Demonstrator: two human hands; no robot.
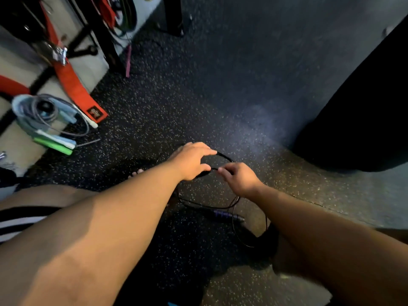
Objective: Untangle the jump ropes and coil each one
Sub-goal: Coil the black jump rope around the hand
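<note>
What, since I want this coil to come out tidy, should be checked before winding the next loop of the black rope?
1. The left hand holds the loop of the black rope: ok.
2. The right hand pinches the strand beside it: ok.
3. Slack below the right wrist free of knots: cannot tell, strands cross there.
4. The purple handle lies loose on the floor: ok.
5. Second handle located: cannot tell, not in view.
6. The coiled ropes at far left lie apart from this one: ok.
</note>
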